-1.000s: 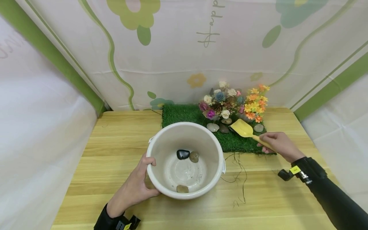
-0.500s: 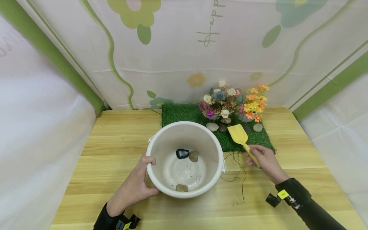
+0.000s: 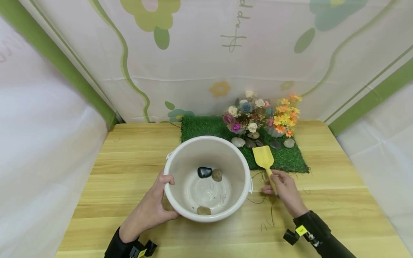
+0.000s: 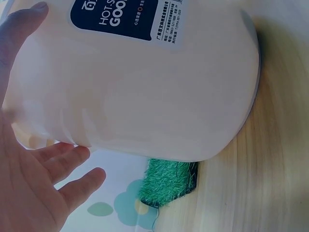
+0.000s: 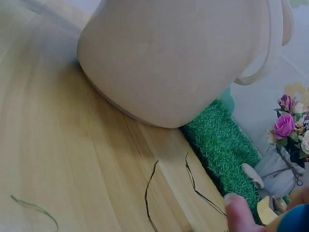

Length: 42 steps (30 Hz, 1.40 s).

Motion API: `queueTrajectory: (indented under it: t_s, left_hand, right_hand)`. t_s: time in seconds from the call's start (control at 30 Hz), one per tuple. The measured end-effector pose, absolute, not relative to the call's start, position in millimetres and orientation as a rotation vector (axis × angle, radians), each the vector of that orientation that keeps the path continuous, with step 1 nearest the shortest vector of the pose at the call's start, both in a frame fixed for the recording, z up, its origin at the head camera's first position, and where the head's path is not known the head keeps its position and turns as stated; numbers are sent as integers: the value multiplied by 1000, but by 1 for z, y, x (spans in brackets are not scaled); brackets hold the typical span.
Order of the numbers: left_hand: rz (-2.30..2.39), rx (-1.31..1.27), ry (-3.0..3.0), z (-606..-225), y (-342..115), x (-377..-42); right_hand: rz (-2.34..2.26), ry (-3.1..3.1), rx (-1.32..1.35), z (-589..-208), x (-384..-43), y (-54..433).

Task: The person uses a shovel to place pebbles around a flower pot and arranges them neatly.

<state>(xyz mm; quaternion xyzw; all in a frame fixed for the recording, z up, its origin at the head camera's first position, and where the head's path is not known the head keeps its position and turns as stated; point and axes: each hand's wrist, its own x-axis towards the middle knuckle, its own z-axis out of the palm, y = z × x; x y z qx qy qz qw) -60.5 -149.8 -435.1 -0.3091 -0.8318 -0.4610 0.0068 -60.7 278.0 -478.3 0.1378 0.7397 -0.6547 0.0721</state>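
A pale beige bucket [image 3: 208, 216] stands on the wooden table, its opening facing up. Inside it lie a black stone [image 3: 204, 172], a brown stone [image 3: 217, 175] and a tan stone [image 3: 204, 210]. My left hand [image 3: 156, 204] grips the bucket's left rim, fingers hooked over the edge and thumb low on the outside. To the bucket's right, my right hand [image 3: 284, 190] holds a yellow toy shovel [image 3: 263, 156] by its handle. The shovel's blade points away from me and overlaps the turf mat's front edge; only a corner of it shows in the right wrist view.
Behind the bucket lies a green artificial turf mat [image 3: 206, 125]. On it stand a pot of mixed roses [image 3: 248, 114] and a pot of yellow-orange flowers [image 3: 285, 116], with several stones [image 3: 238, 142] in front. Thin dark strands [image 5: 148, 193] lie on the table [image 3: 129, 154] near my right hand.
My right hand has moved left and toward me with the yellow shovel, whose blade has swung to point away. Dark stones behind it have come into view. My left hand stays on the bucket.
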Motion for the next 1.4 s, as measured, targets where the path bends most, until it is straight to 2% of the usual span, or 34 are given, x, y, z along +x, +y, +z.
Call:
queueTrajectory:
  t_s: [0.47, 0.97, 1.4]
  left_hand:
    - [-1447, -965, -2600, -437, -149, -60]
    - [-1430, -974, -2593, -439, -148, -61]
    - [-1412, -962, -2605, -437, -147, -60]
  right_hand:
    - [-1839, 2160, 279, -486, -56, 277]
    - [-1133, 2646, 139, -479, -48, 288]
    - [-1383, 2377, 185, -469, -33, 291]
